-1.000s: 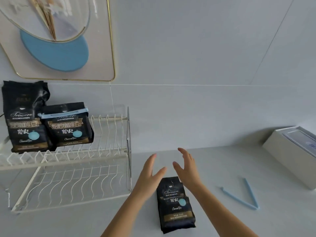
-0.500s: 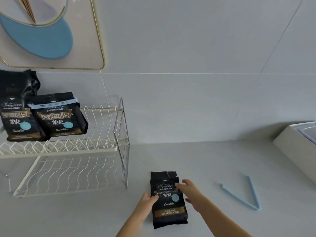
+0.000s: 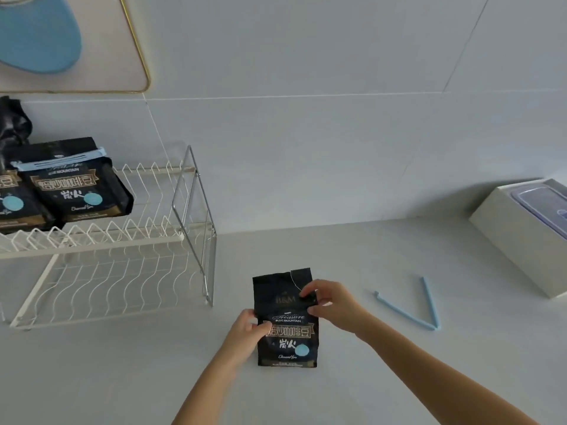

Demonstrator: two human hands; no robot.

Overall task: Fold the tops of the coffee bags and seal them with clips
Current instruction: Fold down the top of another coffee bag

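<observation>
A black coffee bag [image 3: 288,342] lies flat on the counter, its top unfolded and pointing away from me. My left hand [image 3: 247,328] grips its left edge at mid-height, thumb on the front. My right hand [image 3: 329,302] pinches the right edge near the top. An open light-blue clip [image 3: 408,308] lies in a V on the counter to the right, apart from both hands. On the white wire rack's [image 3: 122,240] upper shelf stands a bag sealed with a blue clip [image 3: 76,185], and beside it another bag [image 3: 12,197] with a crumpled open top.
A white box [image 3: 521,234] holding a clear-lidded container sits at the right edge. The rack's metal end frame [image 3: 196,222] stands just left of the bag. A gold-framed panel [image 3: 92,41] hangs on the wall above the rack.
Both hands came down from above the bag and took hold of its two side edges. The right hand shifted up toward the bag's top. My view tilted down and rightward.
</observation>
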